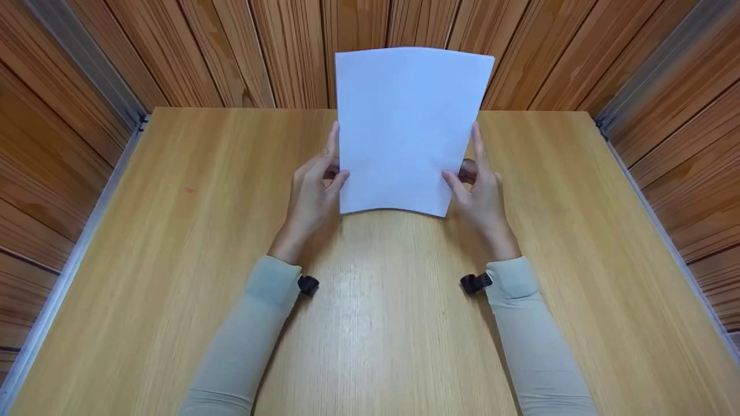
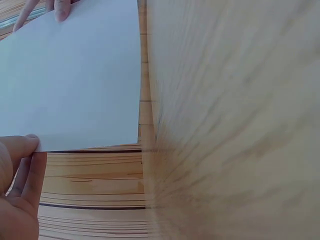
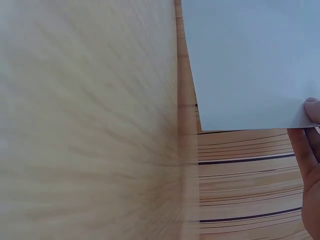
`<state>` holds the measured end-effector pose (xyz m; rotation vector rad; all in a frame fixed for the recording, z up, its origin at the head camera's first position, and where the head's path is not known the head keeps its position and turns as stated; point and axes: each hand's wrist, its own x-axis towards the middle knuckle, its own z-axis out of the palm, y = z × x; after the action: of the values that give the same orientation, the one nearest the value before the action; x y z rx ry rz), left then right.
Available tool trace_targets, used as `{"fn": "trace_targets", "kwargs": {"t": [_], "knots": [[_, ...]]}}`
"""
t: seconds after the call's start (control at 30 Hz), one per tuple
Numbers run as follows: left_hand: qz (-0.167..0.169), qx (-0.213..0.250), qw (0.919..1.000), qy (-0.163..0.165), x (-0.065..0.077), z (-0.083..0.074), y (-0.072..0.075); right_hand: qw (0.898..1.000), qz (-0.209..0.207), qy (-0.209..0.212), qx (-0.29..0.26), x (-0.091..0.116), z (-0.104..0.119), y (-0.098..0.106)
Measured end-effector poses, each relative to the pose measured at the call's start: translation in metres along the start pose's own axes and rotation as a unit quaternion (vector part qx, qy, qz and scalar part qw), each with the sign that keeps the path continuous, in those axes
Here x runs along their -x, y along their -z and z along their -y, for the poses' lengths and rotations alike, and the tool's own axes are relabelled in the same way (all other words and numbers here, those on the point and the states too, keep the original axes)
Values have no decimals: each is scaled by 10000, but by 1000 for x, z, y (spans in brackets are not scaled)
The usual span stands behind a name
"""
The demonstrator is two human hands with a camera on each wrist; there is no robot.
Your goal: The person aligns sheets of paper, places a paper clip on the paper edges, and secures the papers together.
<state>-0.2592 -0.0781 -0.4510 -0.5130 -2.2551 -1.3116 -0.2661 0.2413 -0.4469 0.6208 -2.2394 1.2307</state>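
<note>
Both hands hold up a white sheaf of paper [image 1: 404, 127], its top tilted away toward the back wall and its face slightly bowed. On the left edge, my left hand [image 1: 315, 182] pinches it, thumb on the front and fingers behind. My right hand [image 1: 480, 185] grips the opposite edge the same way, index finger stretched up along the side. In the left wrist view the left thumb [image 2: 20, 145] presses near the paper's edge. The right wrist view shows the paper's lower corner [image 3: 215, 117] above the table, with the right thumb [image 3: 312, 109] on its face.
A light wooden table [image 1: 381, 323] lies beneath the hands. Wood-plank walls [image 1: 219, 52] stand behind it and at both sides, with metal strips [image 1: 87, 231] along the table's side edges. Dark wrist cameras [image 1: 308, 285] sit at the inner side of the sleeves.
</note>
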Motion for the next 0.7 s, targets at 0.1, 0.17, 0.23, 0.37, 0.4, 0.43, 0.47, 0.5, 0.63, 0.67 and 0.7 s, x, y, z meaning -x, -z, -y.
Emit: {"fn": "trace_targets", "kwargs": {"t": [0.1,0.17,0.23,0.37,0.4,0.43,0.47,0.5,0.63,0.67,0.7], "knots": [[20,8,10000,-8,0,0,0,10000,32,29,-24,0,-2,-1],[92,25,9999,77,0,0,0,9999,92,-2,-42,1,-3,-1],[168,29,9996,225,0,-1,0,9999,137,-63,-40,1,-3,-1],[281,110,9980,560,-1,-3,1,9996,156,-233,-11,1,-1,0],[308,149,9976,608,-2,-4,2,9995,160,-274,-6,0,-1,0],[333,192,9973,626,-3,-4,2,9994,164,-310,-6,0,0,1],[351,244,9971,633,-3,-3,3,9993,173,-332,-25,0,0,1],[386,321,9968,618,-4,-3,4,9992,186,-338,-56,0,1,1],[580,735,9942,537,-5,-1,8,9988,229,-334,-279,0,3,1],[638,864,9927,541,-5,0,9,9986,244,-332,-334,0,3,1],[699,993,9910,558,-5,0,10,9983,263,-340,-387,0,3,1]]}}
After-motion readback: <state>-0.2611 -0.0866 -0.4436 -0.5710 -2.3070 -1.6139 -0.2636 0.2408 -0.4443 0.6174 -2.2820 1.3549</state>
